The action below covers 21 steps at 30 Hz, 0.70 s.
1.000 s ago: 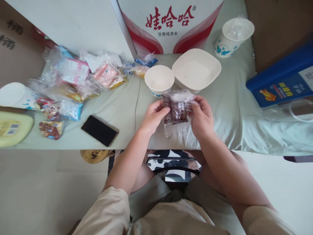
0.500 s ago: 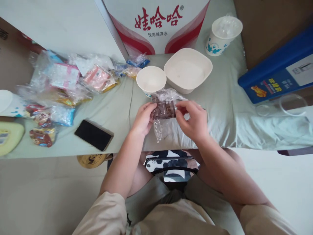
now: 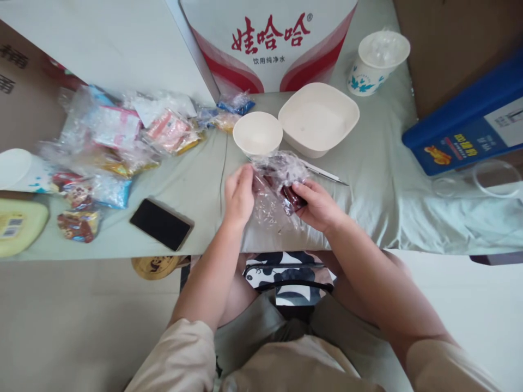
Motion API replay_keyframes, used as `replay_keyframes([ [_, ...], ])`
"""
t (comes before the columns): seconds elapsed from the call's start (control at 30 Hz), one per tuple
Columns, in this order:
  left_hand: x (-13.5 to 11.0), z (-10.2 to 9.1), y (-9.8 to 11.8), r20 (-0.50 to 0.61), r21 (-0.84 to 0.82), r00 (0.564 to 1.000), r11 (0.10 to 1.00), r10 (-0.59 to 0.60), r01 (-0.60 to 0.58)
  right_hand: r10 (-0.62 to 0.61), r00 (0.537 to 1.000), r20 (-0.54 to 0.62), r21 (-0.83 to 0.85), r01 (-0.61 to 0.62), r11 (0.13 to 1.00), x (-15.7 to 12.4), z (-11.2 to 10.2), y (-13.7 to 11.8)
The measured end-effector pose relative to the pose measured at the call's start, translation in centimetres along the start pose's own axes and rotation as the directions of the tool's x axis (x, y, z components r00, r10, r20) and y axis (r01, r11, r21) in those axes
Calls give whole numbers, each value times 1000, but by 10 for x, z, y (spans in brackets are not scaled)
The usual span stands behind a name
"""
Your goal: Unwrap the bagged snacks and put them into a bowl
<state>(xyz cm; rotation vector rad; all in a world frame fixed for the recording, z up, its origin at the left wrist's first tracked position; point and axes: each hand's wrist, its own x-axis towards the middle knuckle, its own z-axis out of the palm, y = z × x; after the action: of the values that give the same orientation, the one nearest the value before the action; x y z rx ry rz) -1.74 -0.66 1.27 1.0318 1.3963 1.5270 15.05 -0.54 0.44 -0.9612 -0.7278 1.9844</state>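
- Between your two hands, near the front edge of the cloth-covered surface (image 3: 368, 209): a dark red-brown packet (image 3: 295, 199), partly covered by a crumpled clear plastic wrapper (image 3: 269, 209).
- Your left hand (image 3: 239, 196): fingers curled in and pinching the wrapper at its left side; the exact grip of the far fingertips is hidden.
- Your right hand (image 3: 316, 204): fingers grasping the packet at its right end, thumb on top.
- Just beyond the packet, you have a paper cup (image 3: 257, 133), upright, and to its right a cream rounded-square bowl (image 3: 318, 122), close beside it. No contents can be made out in either.
- Behind your right hand, on the cloth: a slim white tool (image 3: 324, 172) with a dark pointed tip aimed right.
- Far right: a leaf-print paper cup (image 3: 370, 76), upright, crumpled clear film (image 3: 384, 49) in its mouth.
- Right side: a blue package (image 3: 461, 125) with printed labels; in front of it a clear plastic cup (image 3: 480, 181) on its side.
- Left of your left hand: a smartphone (image 3: 161, 224), lying flat, screen dark.
- Farther left: a heap of wrapped packets (image 3: 118, 128); next to it a second leaf-print cup (image 3: 20, 170) tipped over, and a pale yellow-green container (image 3: 20, 226) cut by the frame edge.
- At the back: a white carton (image 3: 269, 73) with red lettering.
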Motion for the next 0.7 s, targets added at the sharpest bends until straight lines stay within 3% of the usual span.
replay_keyframes([
  [0.13, 14, -11, 7, -218, -201, 968, 977, -122, 78, 97, 993, 62, -46, -95, 994, -6, -1, -10],
  [0.2, 19, -16, 10, -276, -301, 937, 945, -213, 126, 56, 998, 22, -99, -54, 994, -6, -4, -18],
  [0.27, 21, -17, 13, -269, -371, 917, 910, -294, 184, -99, 991, -85, -138, 87, 987, -3, -8, -28],
  [0.37, 20, -16, 17, -246, -431, 904, 875, -350, 222, -317, 930, -184, -231, 273, 934, 2, -12, -44],
  [0.43, 20, -16, 19, -287, -476, 886, 857, -363, 197, -330, 930, -161, -306, 271, 913, 1, -13, -53],
  [0.53, 25, -21, 25, -367, -543, 841, 825, -399, 155, -168, 979, -117, -393, 110, 913, -5, -16, -59],
  [0.6, 28, -27, 30, -357, -580, 827, 797, -434, 168, -110, 985, -136, -404, 46, 914, -6, -22, -60],
  [0.67, 29, -30, 36, -302, -604, 832, 768, -466, 211, -214, 955, -203, -375, 126, 918, -2, -30, -61],
  [0.7, 28, -30, 38, -256, -611, 838, 753, -482, 246, -307, 919, -247, -357, 209, 910, 2, -34, -62],
])
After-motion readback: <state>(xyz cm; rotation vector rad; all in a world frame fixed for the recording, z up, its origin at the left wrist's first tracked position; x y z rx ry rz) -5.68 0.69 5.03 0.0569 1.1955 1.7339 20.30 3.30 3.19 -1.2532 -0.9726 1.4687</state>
